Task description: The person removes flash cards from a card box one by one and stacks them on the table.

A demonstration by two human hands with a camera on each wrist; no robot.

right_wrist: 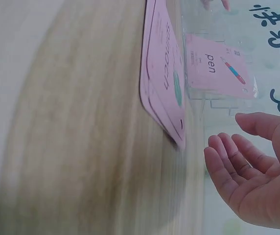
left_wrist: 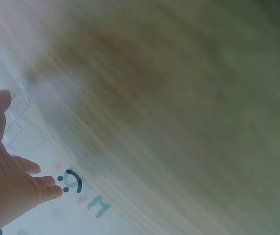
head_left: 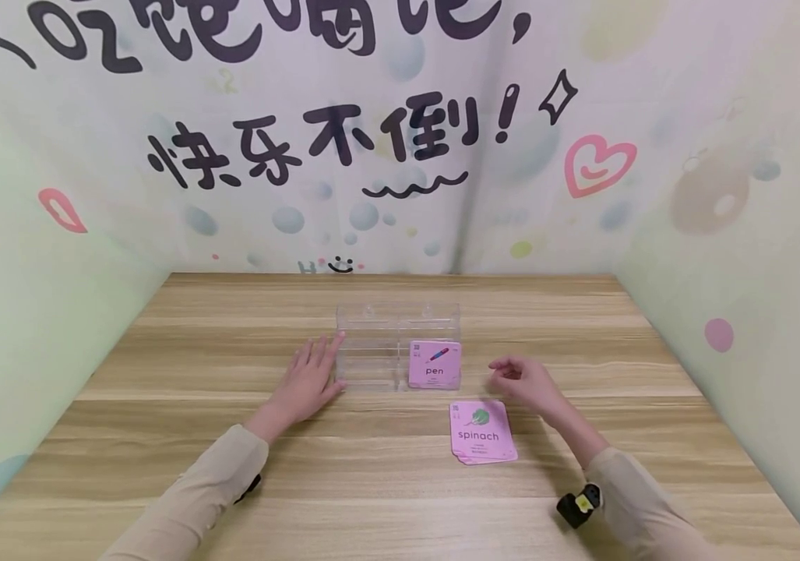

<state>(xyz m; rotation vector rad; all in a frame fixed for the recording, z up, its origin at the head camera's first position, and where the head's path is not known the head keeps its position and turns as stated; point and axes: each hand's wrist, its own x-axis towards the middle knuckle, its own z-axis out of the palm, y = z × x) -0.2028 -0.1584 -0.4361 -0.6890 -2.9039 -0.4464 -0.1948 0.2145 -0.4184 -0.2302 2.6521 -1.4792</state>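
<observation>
A clear plastic rack (head_left: pixel 368 354) with several compartments stands on the wooden table. A pink card reading "pen" (head_left: pixel 435 371) sits in its lower right compartment; the lower left one shows no card. My left hand (head_left: pixel 304 383) lies at the rack's left side, fingers extended, the index fingertip and thumb at its edge. Right of the rack, my right hand (head_left: pixel 526 383) hovers with loosely bent fingers and nothing between them, as the right wrist view also shows. Just below that hand lies a small, slightly fanned stack of pink cards, "spinach" card (head_left: pixel 480 436) on top.
The wood-grain table (head_left: pixel 343 483) reaches back to a printed white curtain (head_left: pixel 287 179) with black lettering, which also closes off both sides. A black wrist device (head_left: pixel 577 506) is worn at the right sleeve.
</observation>
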